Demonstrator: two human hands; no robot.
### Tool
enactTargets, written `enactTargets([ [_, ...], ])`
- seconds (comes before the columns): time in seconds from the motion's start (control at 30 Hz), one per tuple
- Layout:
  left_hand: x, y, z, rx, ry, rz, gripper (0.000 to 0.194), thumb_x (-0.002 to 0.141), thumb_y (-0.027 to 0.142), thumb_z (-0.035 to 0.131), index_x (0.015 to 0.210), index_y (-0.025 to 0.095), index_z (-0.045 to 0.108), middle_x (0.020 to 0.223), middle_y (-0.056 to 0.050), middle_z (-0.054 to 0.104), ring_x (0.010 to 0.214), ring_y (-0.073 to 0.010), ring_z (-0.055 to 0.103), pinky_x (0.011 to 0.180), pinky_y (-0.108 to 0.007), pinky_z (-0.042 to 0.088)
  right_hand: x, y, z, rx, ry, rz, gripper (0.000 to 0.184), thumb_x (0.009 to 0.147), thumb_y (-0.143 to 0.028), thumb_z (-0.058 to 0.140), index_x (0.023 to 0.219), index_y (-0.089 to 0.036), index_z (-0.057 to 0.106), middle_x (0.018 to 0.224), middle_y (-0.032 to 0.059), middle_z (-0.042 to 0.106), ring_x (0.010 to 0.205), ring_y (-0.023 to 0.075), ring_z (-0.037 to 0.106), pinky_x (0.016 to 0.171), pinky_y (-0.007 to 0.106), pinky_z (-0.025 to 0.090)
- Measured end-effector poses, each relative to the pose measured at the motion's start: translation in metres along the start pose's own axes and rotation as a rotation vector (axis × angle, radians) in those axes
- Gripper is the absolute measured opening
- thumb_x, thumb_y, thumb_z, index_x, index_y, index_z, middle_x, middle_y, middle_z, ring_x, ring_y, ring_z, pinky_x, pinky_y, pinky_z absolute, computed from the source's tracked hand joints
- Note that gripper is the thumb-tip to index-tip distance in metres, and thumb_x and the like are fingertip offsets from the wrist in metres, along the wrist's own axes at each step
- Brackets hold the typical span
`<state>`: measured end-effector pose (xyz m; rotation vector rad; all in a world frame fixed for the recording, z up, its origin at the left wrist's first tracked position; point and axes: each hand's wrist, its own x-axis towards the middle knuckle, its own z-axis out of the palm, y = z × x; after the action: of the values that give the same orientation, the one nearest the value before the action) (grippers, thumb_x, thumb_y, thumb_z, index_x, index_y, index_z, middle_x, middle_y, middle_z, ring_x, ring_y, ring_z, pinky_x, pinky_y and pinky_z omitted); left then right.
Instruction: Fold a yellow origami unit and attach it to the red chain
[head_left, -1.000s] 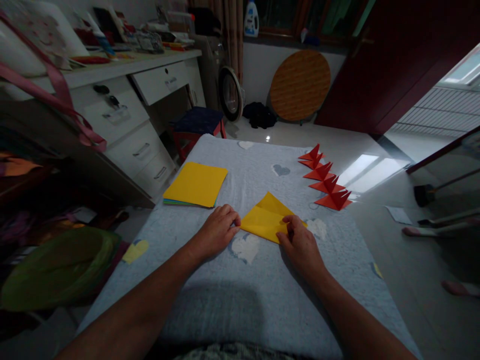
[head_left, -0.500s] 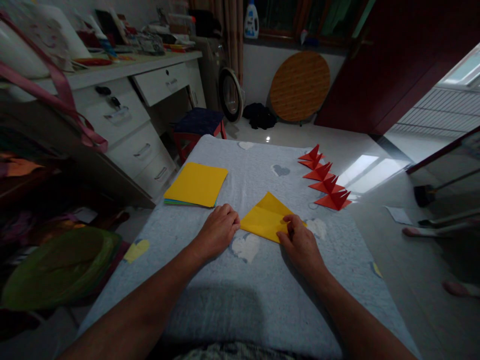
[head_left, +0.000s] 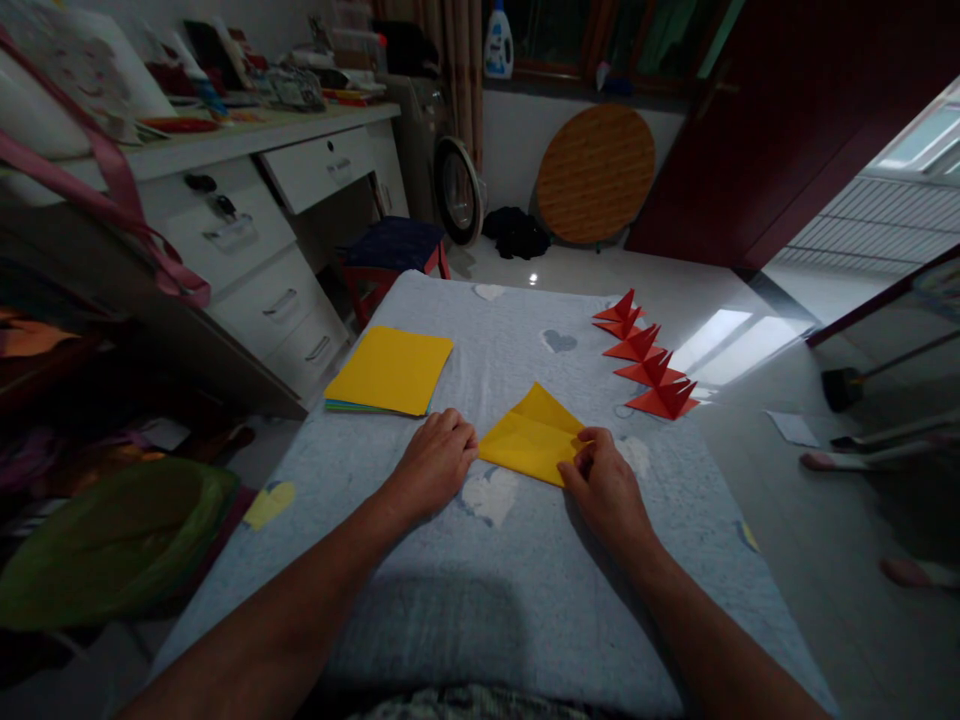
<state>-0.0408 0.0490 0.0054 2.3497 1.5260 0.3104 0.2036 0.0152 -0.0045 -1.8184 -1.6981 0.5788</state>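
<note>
A yellow sheet of origami paper (head_left: pixel 529 436), folded into a triangle with crease lines, lies on the cloth-covered table (head_left: pixel 495 610). My left hand (head_left: pixel 439 455) is closed, its fingertips pinching the left corner of the triangle. My right hand (head_left: pixel 604 480) curls round the right corner, thumb at the lower edge and fingers on top, hiding that corner. Left of the folded sheet is a stack of square paper (head_left: pixel 394 368), yellow on top with blue and green edges below. Several red folded paper pieces (head_left: pixel 664 398) stand in a row at the table's right side.
Beyond the table's far left corner stands a stool (head_left: pixel 394 245) with a dark seat. A white desk (head_left: pixel 247 255) with drawers runs along the left. A green-lined basket (head_left: pixel 112 540) sits at lower left. A washing machine (head_left: pixel 459 190) has its door open.
My right hand has shifted slightly along the right corner of the yellow sheet, its fingers drawn a little to the right. My left hand keeps its place at the left corner.
</note>
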Motion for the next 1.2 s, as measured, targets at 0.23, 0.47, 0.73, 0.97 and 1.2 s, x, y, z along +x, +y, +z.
enactTargets([
  [0.23,0.0007,-0.0018,0.0004,0.014,-0.018,0.006,0.011,0.092,0.019,0.054,0.086,0.016,0.062,0.094,-0.007,0.057,0.095,-0.0224,0.051,0.088,-0.036,0.042,0.0011,-0.0032,-0.0065,0.045,-0.038,0.081,0.029,0.073,-0.022,0.056,0.1,-0.021,0.045,0.068,-0.0025,0.058,0.064,0.0193,0.058,0.062,0.031,0.04],
  [0.47,-0.0008,-0.0007,-0.0006,0.006,-0.008,0.006,0.012,0.092,0.019,0.053,0.085,0.017,0.062,0.095,-0.006,0.057,0.095,-0.022,0.051,0.089,-0.036,0.042,0.0025,-0.0048,-0.0087,0.033,-0.047,0.116,0.03,0.071,-0.023,0.059,0.095,-0.023,0.042,0.066,-0.0044,0.058,0.061,0.0188,0.058,0.061,0.03,0.038],
  [0.73,0.0002,-0.0024,0.0003,0.01,-0.011,0.01,0.012,0.093,0.02,0.053,0.086,0.017,0.062,0.095,-0.006,0.057,0.095,-0.0221,0.051,0.089,-0.036,0.043,0.0016,-0.0032,-0.0076,0.01,-0.009,0.089,0.029,0.072,-0.025,0.06,0.095,-0.023,0.043,0.065,-0.0043,0.059,0.061,0.0188,0.059,0.06,0.03,0.038],
  [0.97,-0.0001,0.001,-0.0029,0.014,-0.03,0.006,0.011,0.092,0.019,0.054,0.085,0.016,0.062,0.095,-0.007,0.058,0.095,-0.0224,0.052,0.089,-0.036,0.042,0.0012,0.0022,-0.0078,-0.044,-0.015,0.083,0.032,0.073,-0.026,0.065,0.097,-0.023,0.044,0.067,-0.0034,0.059,0.062,0.0198,0.059,0.059,0.03,0.038],
  [1.2,0.0007,-0.002,-0.0004,0.011,-0.024,0.014,0.011,0.092,0.019,0.054,0.086,0.016,0.062,0.094,-0.007,0.057,0.095,-0.0225,0.052,0.089,-0.036,0.042,-0.0039,0.0031,-0.0063,-0.239,0.003,-0.19,0.008,0.084,-0.019,0.062,0.092,-0.02,0.06,0.086,0.0059,0.062,0.08,0.0231,0.058,0.073,0.036,0.043],
])
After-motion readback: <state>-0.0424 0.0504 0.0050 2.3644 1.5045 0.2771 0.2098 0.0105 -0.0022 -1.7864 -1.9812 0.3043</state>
